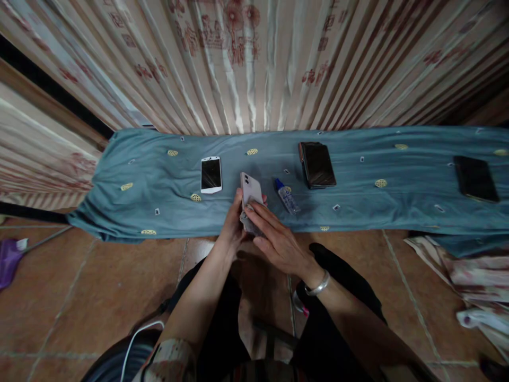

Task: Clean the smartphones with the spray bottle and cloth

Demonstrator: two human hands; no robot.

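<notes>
Over the near edge of a teal cloth (pixel 358 207), the left hand (pixel 231 225) grips a pale phone (pixel 251 190), the right hand (pixel 284 245) lying nearly straight-fingered across its lower back, the bottle (pixel 287 198)'s blue markings illegible.

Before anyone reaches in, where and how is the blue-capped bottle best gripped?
Probably mid-body, pinching across its long sides from above and the near side: the slender blue-capped bottle lies on its side, cap toward the curtain, with the right hand on that near side.

Black trousers (pixel 332 334) are worn — with a silver bangle (pixel 319 285), a patterned sleeve (pixel 174 362).
</notes>
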